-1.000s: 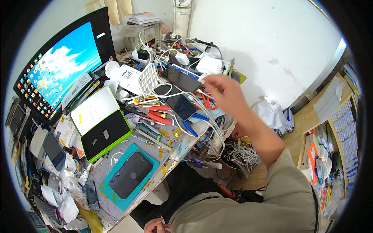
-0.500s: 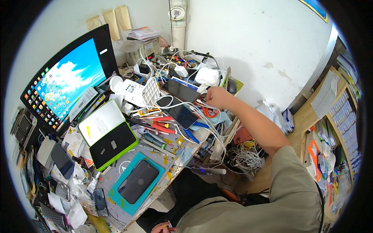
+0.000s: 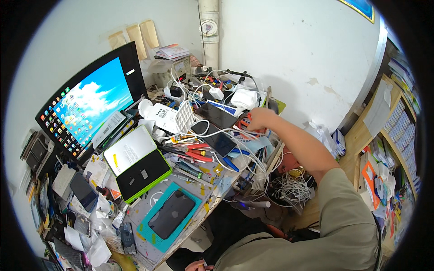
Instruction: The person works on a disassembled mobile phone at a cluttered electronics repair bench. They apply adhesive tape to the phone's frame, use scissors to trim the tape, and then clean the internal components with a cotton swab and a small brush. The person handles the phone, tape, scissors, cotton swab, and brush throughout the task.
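Head view: taking the picture's centre as the middle of the dial, we see the right hand (image 3: 263,119) at about two o'clock, the bare forearm running back toward four o'clock into a khaki sleeve (image 3: 342,194). Its fingers point down and bend over the far right part of the worktop (image 3: 212,183), right beside an orange-handled tool (image 3: 245,122), which lies at roughly two o'clock, close to the centre; the knuckles hide the tips, so we cannot tell whether they grasp it or are loose. At six o'clock the left hand (image 3: 197,265) shows only in part at the lower edge, its fingers curled; we cannot tell whether they close on anything. Just left of the orange-handled tool, near the centre, we find an upper dark phone (image 3: 216,115), and below it a lower dark phone (image 3: 224,145) with white cables crossing over it. A white adapter (image 3: 245,98) sits at one o'clock, a white stand (image 3: 165,116) with a grid panel at ten, blue handles (image 3: 230,163) at five. Toward seven o'clock we see a black phone (image 3: 172,214) lying flat on a teal mat (image 3: 196,205); at eight an open green case (image 3: 149,176) has small pieces on its black lining, and a lit monitor (image 3: 95,106) stands between nine and ten. A tangle of white cables (image 3: 291,187) hangs at four, off the worktop.
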Tool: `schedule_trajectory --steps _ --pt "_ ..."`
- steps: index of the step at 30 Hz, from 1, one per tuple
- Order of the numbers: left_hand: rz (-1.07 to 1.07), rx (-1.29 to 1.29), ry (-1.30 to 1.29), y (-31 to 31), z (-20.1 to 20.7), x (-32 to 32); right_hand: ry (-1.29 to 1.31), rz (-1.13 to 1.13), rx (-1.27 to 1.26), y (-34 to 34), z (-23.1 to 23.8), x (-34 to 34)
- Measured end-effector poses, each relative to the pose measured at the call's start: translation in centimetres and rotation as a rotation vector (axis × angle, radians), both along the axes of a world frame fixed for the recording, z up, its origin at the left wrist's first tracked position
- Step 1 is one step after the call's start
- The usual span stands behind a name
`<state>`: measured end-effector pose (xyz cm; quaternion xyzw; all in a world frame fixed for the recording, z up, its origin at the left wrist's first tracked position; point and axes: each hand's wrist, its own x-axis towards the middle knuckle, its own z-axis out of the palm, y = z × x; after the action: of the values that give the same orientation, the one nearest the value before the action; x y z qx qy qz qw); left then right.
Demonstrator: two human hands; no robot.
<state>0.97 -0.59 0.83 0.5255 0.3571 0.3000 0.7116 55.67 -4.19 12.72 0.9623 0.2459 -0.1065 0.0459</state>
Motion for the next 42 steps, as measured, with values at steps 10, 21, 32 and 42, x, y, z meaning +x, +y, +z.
schedule_trajectory --steps 10,21,32,42 --pt "0.015 -0.053 -0.108 0.3 0.9 0.2 -0.44 0.262 -0.271 -5.8 2.9 3.7" --pt "0.078 0.106 -0.138 4.8 5.0 -2.4 0.542 0.079 0.415 -17.0 9.7 -0.4" --pt "0.262 -0.19 -0.337 10.9 11.9 -0.8 0.719 0.757 0.352 -3.9 5.8 -15.2" --pt "0.219 -0.18 -0.369 9.3 11.9 -1.2 0.403 1.374 0.511 5.9 5.0 -23.6"
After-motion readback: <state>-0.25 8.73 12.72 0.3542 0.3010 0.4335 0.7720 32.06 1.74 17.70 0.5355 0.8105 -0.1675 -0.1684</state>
